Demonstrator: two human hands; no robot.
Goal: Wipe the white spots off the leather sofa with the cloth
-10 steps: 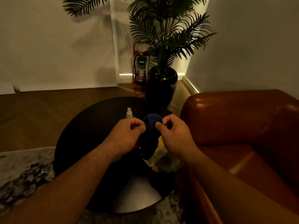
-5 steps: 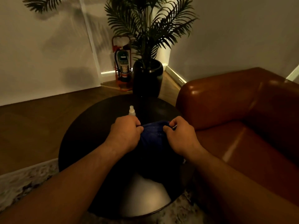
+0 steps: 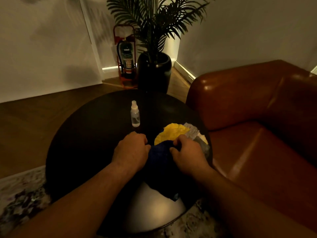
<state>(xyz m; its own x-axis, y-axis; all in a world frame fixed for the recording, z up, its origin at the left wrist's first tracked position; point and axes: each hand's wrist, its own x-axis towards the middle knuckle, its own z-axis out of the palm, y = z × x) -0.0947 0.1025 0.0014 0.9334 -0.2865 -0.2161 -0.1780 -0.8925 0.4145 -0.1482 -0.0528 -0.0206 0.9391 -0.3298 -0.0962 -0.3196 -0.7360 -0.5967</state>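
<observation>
Left hand [image 3: 132,150], right hand [image 3: 187,155]: fingers curled, both pinching far edge of blue cloth [image 3: 159,157]. Cloth now lowered onto round table [image 3: 85,134], yellow cloth [image 3: 171,133] uncovered just behind. Leather sofa [image 3: 257,117] at right untouched; wiping seems not begun.

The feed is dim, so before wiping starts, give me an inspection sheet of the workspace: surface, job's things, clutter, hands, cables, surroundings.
Surface: round dark table, dimly lit.
Job's things: blue cloth bunched between both hands; brown leather sofa right of the table, white spots not discernible in this light.
Clutter: clear spray bottle upright on the table; yellow cloth and grey cloths piled beyond the blue one.
Grippers: left hand and right hand each grip the blue cloth.
Cables: nothing seen.
Surroundings: potted palm, fire extinguisher in a red stand, patterned rug.
</observation>
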